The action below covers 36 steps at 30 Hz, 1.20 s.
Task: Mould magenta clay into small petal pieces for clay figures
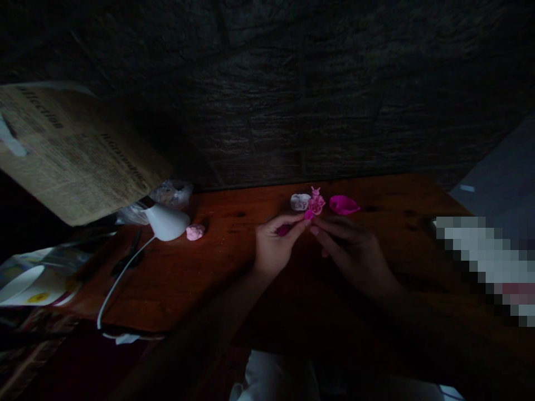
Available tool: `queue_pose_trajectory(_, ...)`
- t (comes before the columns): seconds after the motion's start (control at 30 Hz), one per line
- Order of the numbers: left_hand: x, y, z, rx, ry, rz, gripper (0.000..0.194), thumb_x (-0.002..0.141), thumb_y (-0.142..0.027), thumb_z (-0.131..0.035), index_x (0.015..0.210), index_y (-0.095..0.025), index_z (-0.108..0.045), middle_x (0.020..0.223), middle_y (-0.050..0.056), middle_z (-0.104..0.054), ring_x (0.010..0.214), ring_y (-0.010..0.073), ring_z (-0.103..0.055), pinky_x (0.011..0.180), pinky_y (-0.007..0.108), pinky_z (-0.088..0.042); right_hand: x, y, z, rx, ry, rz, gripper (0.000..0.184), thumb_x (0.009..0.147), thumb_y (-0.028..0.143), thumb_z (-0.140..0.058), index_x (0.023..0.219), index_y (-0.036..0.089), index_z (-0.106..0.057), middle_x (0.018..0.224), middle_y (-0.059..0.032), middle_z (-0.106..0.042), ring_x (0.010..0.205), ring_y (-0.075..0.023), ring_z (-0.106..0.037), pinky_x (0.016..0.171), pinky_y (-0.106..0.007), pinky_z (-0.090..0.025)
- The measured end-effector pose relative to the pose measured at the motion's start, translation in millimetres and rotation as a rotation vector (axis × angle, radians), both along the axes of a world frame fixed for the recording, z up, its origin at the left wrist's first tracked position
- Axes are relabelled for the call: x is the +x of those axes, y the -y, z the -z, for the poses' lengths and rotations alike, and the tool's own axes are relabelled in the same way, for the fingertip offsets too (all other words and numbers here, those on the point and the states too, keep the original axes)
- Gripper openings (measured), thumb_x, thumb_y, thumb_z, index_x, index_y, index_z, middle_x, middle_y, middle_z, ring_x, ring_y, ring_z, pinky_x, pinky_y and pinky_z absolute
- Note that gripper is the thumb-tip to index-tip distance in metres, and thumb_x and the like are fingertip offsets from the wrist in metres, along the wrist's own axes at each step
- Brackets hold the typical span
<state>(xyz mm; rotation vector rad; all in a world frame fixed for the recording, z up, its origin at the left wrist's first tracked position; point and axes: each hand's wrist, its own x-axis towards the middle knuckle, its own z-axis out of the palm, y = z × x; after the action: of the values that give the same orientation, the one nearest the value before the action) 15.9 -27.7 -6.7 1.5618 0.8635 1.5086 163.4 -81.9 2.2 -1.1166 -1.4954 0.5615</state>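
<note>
My left hand [273,239] and my right hand [355,245] meet over the wooden table, fingertips pinched together on a small magenta piece [308,215]. Its material is hard to make out in the dim light. More magenta [283,229] shows between the fingers of my left hand. Just beyond my fingertips is a pink flower-like shape [316,201]; whether it touches the piece I cannot tell. To its left sits a whitish crumpled lump [300,201]. On the right a bright magenta petal-shaped piece [344,204] lies on the table.
A white cone-shaped object [167,221] with a white cable [121,278] stands left, beside a pale pink lump [195,231]. Dark scissors [129,262] lie near the cable. Printed brown paper [79,150] hangs upper left above a paper cup [35,285]. A textured wall [271,111] borders the table [225,223].
</note>
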Motion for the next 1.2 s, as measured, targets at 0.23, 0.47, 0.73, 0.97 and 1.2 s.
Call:
queue_pose_trajectory(0.23, 0.1, 0.5, -2.2, 0.004, -0.061, 0.008, 0.018, 0.075, -0.019, -0.080, 0.093, -0.019, -0.076, 0.091, 0.005, -0.078, 0.078, 0.0131, -0.069, 0.073, 0.024, -0.056, 2.7, -5.2, -2.4, -0.085, -0.105, 0.029, 0.024, 0.086, 0.034, -0.070, 0.104, 0.021, -0.078, 0.086, -0.0031, -0.074, 0.048, -0.0089, -0.057, 0.049, -0.024, -0.051)
queue_pose_trajectory(0.47, -1.2, -1.6, -1.0, -0.034, -0.027, 0.133, 0.020, 0.076, -0.019, -0.078, 0.096, -0.019, -0.077, 0.097, 0.005, -0.079, 0.086, 0.0154, -0.072, 0.083, 0.028, -0.058, 4.7, -2.5, -2.7, -0.019, 0.007, 0.017, 0.023, 0.090, 0.028, -0.066, 0.109, 0.022, -0.076, 0.085, -0.0022, -0.073, 0.051, -0.0090, -0.059, 0.054, -0.024, -0.052)
queue_pose_trajectory(0.73, -2.4, -1.4, 0.3, 0.006, -0.047, 0.064, 0.019, 0.076, -0.020, -0.079, 0.094, -0.018, -0.077, 0.091, 0.005, -0.080, 0.083, 0.0151, -0.074, 0.081, 0.027, -0.059, 5.3, -0.9, -5.3, 0.189, 0.294, 0.091, 0.023, 0.093, 0.023, -0.062, 0.111, 0.024, -0.077, 0.102, -0.0069, -0.077, 0.089, -0.0195, -0.073, 0.080, -0.031, -0.058)
queue_pose_trajectory(0.97, -1.4, -1.5, -0.5, 0.053, -0.038, 0.085, 0.039, 0.075, -0.020, -0.080, 0.113, -0.020, -0.071, 0.093, 0.003, -0.080, 0.088, 0.0149, -0.074, 0.094, 0.030, -0.057, 6.7, -0.8, -8.3, 0.056, 0.193, 0.093, 0.027, 0.092, 0.034, -0.064, 0.116, 0.025, -0.074, 0.108, -0.0081, -0.075, 0.088, -0.0221, -0.073, 0.076, -0.035, -0.059)
queue_pose_trajectory(1.2, -5.1, -0.7, 2.6, 0.091, -0.147, 0.070, 0.039, 0.082, -0.021, -0.074, 0.120, -0.021, -0.068, 0.100, 0.006, -0.079, 0.092, 0.0165, -0.075, 0.094, 0.031, -0.057, 6.6, -2.7, -5.1, 0.052, 0.189, 0.058, 0.021, 0.092, 0.032, -0.064, 0.107, 0.024, -0.077, 0.105, -0.0080, -0.076, 0.091, -0.0236, -0.073, 0.080, -0.037, -0.058)
